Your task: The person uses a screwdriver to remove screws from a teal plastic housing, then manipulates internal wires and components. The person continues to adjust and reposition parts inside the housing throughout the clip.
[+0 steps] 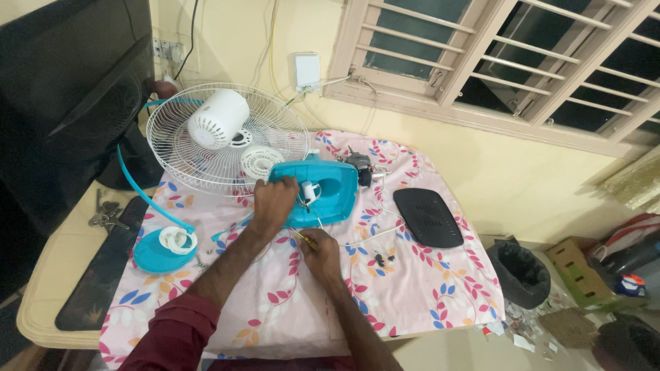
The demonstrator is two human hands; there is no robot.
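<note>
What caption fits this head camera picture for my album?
Left hand steadies a turquoise fan housing while right hand holds a screwdriver.

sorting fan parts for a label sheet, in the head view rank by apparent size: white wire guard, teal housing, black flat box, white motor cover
1. white wire guard
2. teal housing
3. black flat box, close to the housing, so unsure
4. white motor cover

Both forearms reach up from the bottom centre of the frame, the left hand [273, 199] higher, fingers curled palm-down in a loose grip just left of centre, the right hand [321, 253] lower at centre, closed in a pinch, knuckles up.
</note>
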